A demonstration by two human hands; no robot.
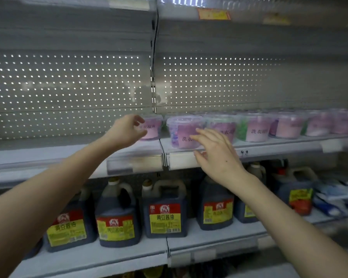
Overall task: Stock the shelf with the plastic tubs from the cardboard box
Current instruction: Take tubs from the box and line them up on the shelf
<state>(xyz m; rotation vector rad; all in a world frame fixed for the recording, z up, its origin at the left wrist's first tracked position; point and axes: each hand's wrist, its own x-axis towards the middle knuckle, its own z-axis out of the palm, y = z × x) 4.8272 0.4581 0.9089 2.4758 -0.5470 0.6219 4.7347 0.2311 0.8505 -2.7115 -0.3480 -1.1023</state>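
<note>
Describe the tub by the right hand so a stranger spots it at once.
Find the shelf above the dark soy sauce jugs. Just right of its seam, one clear tub stands forward at the front edge, ahead of the row, with the right hand in front of it.

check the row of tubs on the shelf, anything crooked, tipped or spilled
One tub by the right hand stands forward of the row, near the shelf edge. Everything looks upright; nothing spilled.

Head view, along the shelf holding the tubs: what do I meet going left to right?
left hand → leftmost tub → front tub at the shelf edge → right hand → row of tubs running off right
</note>
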